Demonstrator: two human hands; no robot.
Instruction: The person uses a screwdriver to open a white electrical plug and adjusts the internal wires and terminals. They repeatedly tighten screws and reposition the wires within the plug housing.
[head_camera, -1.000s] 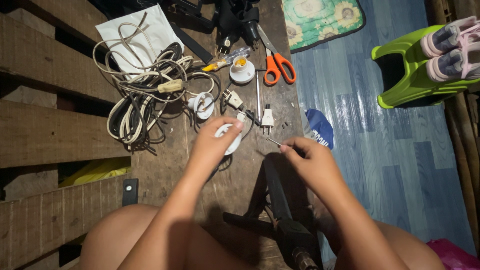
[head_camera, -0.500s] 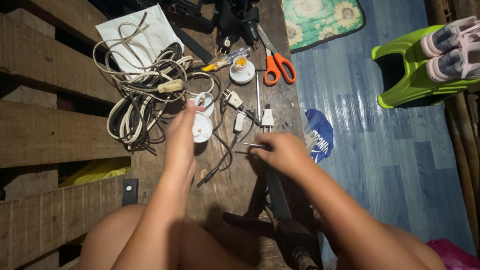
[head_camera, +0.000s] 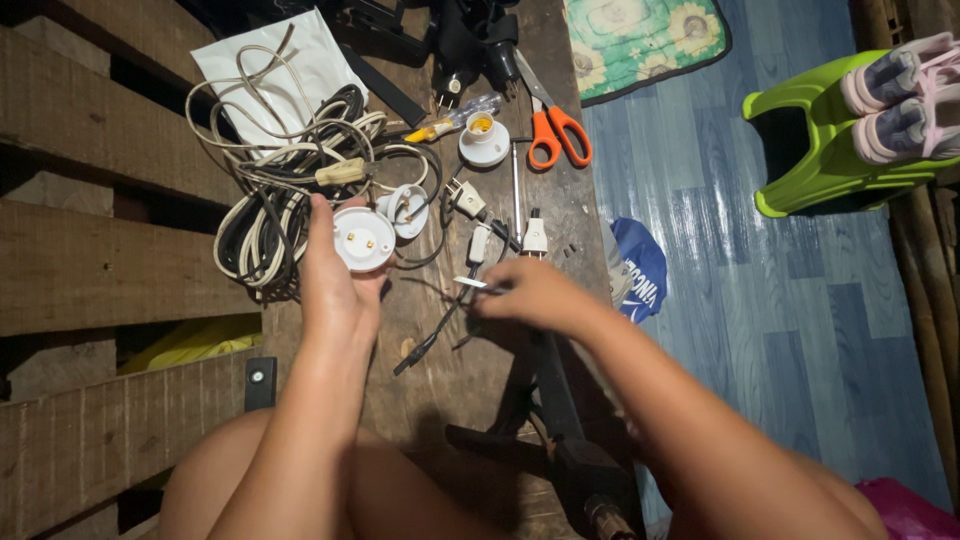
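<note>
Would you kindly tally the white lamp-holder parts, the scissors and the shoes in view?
White lamp-holder parts: 3 – the disc in the left hand, the cap beside it, the holder by the scissors.
Scissors: 1
Shoes: 2 – upper, lower, on the green stool.
Total: 6

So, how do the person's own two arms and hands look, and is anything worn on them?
Both arms are bare up to the picture's edge: no sleeves, gloves, watch or bracelets. The left hand and the right hand show no rings or markings that I can make out.
</note>
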